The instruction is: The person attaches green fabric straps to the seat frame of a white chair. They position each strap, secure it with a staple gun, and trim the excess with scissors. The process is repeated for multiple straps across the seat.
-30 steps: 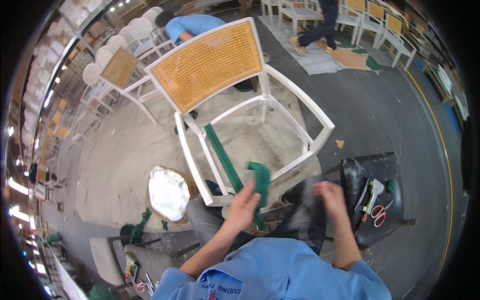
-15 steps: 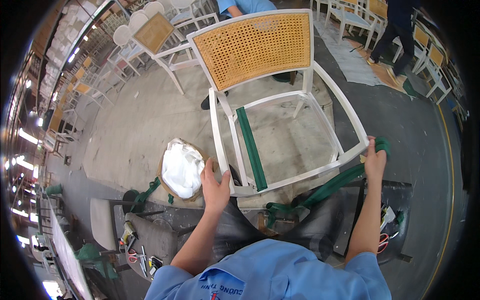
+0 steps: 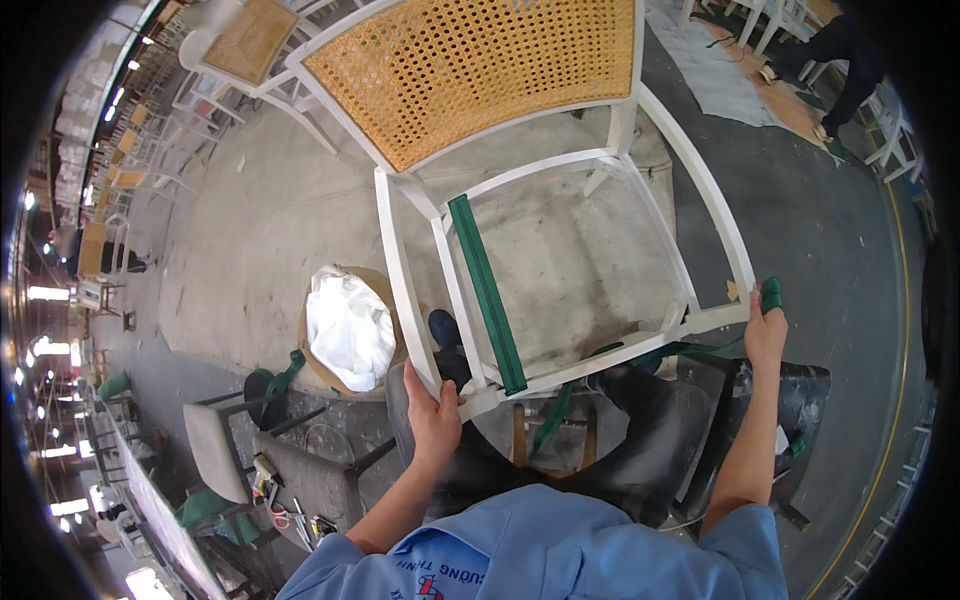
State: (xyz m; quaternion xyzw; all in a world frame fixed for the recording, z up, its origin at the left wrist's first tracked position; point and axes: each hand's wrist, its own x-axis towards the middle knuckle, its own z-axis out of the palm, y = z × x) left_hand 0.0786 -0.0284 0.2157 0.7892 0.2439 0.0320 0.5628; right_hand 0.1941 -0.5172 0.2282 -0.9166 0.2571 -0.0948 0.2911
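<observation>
A white armchair frame [image 3: 405, 285] with a woven cane back [image 3: 480, 75] stands tilted in front of me, its seat opening bare. One strip of green webbing [image 3: 485, 290] spans the left part of that opening from back rail to front rail. My left hand [image 3: 432, 415] is closed round the frame's front left corner. At the front right corner, my right hand [image 3: 767, 335] holds a green webbing roll [image 3: 771, 295], its fingers against the chair arm. From the roll, a loose webbing tail [image 3: 553, 415] passes under the front rail and hangs between my knees.
A sack with white material [image 3: 350, 330] stands left of the chair. Scissors [image 3: 281, 518] and other tools lie on a grey seat [image 3: 310, 480] at lower left. A dark seat [image 3: 800, 395] is at my right. Other chairs [image 3: 245, 45] and a person's legs [image 3: 850, 75] are farther off.
The chair has come nearer and leans differently, its back now reaching the top edge of the view. Both hands moved with it. The webbing tail has shifted behind the front rail.
</observation>
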